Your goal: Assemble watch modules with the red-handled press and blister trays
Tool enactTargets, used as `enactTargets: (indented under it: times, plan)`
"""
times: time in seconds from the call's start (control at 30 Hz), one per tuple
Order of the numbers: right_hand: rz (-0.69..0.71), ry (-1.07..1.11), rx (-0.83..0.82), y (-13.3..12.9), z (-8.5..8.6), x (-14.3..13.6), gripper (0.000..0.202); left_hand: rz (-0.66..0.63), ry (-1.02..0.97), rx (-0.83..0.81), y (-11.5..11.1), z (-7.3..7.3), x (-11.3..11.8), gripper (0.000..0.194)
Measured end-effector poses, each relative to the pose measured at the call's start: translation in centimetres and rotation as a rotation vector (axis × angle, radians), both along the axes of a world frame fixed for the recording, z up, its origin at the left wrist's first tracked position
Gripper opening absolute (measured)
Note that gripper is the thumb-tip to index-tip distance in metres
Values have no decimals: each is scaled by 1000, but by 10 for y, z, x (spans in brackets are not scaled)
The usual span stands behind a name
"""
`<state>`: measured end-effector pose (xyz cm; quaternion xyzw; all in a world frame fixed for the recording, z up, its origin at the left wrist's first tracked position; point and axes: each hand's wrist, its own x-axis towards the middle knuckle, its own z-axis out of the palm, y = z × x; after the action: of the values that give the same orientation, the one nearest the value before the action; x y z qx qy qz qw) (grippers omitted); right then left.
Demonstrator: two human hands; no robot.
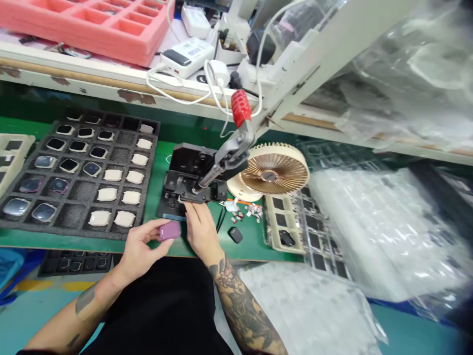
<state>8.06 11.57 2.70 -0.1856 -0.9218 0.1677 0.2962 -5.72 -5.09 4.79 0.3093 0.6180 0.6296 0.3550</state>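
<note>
My left hand (142,249) pinches a purple smartwatch case (169,230) between thumb and fingers, just in front of a black clamp press (195,185). At the press's front edge, my right hand (202,231) has its fingers drawn together; the fingertips are partly hidden, and what they hold cannot be made out. The press's lever with its red grip (241,107) stands raised, leaning back to the right. Right of my right hand lie black tweezers (220,219) and a small dark watch-shaped piece (235,234). A dark foam tray (77,190) on the left holds watch cases, some dark-faced, some cream.
A cream fan (273,170) stands right of the press, with small loose parts (254,211) before it. Farther right are a cream tray (284,227) and plastic-wrapped trays (384,227). A shelf above carries pink foam (144,47), a white power bank (188,56) and cables.
</note>
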Motion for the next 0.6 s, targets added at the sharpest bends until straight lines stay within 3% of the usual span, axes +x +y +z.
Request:
enactTargets:
  times: [0.13,0.27,0.43,0.6]
  plan:
    - [11,-203,28,19,-13,-19,55,38,271,69,6,0,-1,36]
    - [-51,-79,-92,19,-17,-24,43,15,396,80,4,4,-2,38]
    - [-97,53,-248,-7,-4,21,51,19,844,-55,14,1,0,45]
    - [-166,76,-238,-18,2,65,55,-84,1119,-347,63,-1,2,34]
